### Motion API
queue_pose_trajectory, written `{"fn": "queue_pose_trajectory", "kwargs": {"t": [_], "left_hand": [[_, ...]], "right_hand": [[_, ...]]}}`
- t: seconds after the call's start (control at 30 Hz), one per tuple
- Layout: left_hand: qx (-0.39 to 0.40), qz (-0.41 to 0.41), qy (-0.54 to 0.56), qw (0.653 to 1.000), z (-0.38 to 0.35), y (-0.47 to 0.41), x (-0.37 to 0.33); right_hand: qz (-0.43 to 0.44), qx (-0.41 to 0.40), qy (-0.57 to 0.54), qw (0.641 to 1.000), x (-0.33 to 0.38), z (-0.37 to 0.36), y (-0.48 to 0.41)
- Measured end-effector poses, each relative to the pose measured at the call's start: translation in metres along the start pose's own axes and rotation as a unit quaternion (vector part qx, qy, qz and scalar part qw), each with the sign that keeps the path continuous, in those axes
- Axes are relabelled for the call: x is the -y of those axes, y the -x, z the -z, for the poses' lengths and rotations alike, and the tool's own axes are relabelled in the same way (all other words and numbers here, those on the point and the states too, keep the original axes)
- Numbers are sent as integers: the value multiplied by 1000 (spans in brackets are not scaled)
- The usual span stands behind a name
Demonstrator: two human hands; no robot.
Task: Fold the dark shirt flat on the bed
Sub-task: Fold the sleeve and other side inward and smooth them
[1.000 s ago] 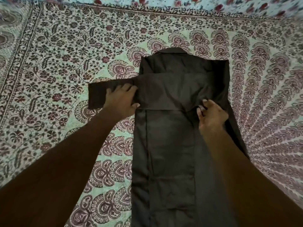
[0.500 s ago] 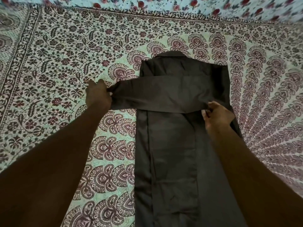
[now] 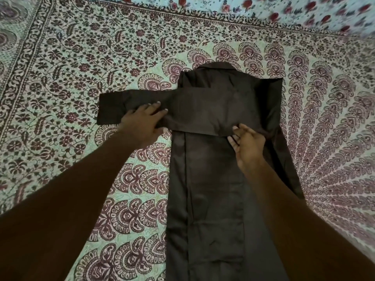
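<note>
The dark shirt (image 3: pixel 213 179) lies lengthwise on the bed, collar at the far end, its sides folded inward. One sleeve (image 3: pixel 194 110) is laid across the chest, and its cuff end sticks out to the left over the bedspread. My left hand (image 3: pixel 142 122) lies flat on that sleeve, fingers spread, just left of the shirt body. My right hand (image 3: pixel 248 144) is at the sleeve's lower edge on the right side, its fingertips pinching the fabric there. My forearms hide parts of the lower shirt.
The patterned bedspread (image 3: pixel 81 78) covers the whole bed, with a dark floral border along the far and left sides. A second floral cloth (image 3: pixel 284 9) lies beyond the far border. Bare bedspread spreads left and right of the shirt.
Half a second ago my left hand gripped the cuff end, pulled out to the left. It has let go and now rests flat on the sleeve nearer the shirt body. My right hand stayed put.
</note>
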State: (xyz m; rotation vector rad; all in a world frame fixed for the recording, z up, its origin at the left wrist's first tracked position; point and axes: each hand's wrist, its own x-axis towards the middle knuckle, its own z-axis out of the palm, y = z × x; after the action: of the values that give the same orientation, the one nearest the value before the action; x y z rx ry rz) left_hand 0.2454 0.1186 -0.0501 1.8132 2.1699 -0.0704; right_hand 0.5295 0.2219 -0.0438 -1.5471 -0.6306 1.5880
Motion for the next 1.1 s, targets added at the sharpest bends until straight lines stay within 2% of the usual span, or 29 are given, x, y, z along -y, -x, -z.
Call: {"fn": "queue_pose_trajectory", "kwargs": {"t": [0.1, 0.17, 0.2, 0.23, 0.3, 0.33, 0.37, 0.43, 0.5, 0.57, 0.63, 0.7, 0.77, 0.83, 0.93, 0.97, 1.03, 1.1], "left_hand": [[-34, 104, 12, 994, -8, 5, 0], [-38, 133, -5, 990, -7, 4, -9], [-39, 136, -11, 990, -5, 3, -14], [-50, 126, -4, 991, -2, 3, -20], [-65, 51, 36, 996, 1, 3, -31], [-53, 4, 61, 997, 2, 4, -35], [-26, -27, 80, 996, 2, 3, -37], [35, -20, 72, 997, -1, 3, -39], [43, 30, 39, 998, -4, 3, -41], [42, 68, 7, 997, -2, 0, -49], [39, 96, -17, 994, -1, -2, -65], [-1, 93, -7, 996, 0, 2, -89], [-59, 47, 22, 997, -1, 18, -128], [-90, -4, 95, 991, -11, 42, -176], [-55, -28, 273, 960, -39, 91, -257], [-37, -15, 333, 942, -51, 109, -286], [10, 50, 426, 903, -69, 147, -341], [81, 136, 467, 870, -79, 181, -390]], "right_hand": [[2, 34, 42, 999, 4, 0, 0], [0, 34, 87, 996, 11, 4, 1], [36, 7, 154, 987, 12, 9, 2], [104, -30, 256, 961, 13, 17, 4], [252, -91, 467, 843, 12, 41, 7], [298, -109, 541, 779, 11, 54, 7], [307, -117, 594, 734, 11, 64, 5], [262, -86, 663, 696, 14, 80, -4], [235, -3, 707, 667, 16, 89, -16], [249, 65, 726, 638, 18, 92, -20], [272, 80, 705, 650, 23, 99, -16], [283, 44, 671, 684, 26, 113, -8], [260, -3, 651, 713, 25, 137, 0], [248, 9, 656, 712, 18, 168, 10], [296, 118, 697, 643, 0, 222, 20], [308, 136, 697, 633, -2, 240, 23], [309, 135, 679, 652, -2, 268, 32], [316, 161, 655, 667, 0, 291, 47]]}}
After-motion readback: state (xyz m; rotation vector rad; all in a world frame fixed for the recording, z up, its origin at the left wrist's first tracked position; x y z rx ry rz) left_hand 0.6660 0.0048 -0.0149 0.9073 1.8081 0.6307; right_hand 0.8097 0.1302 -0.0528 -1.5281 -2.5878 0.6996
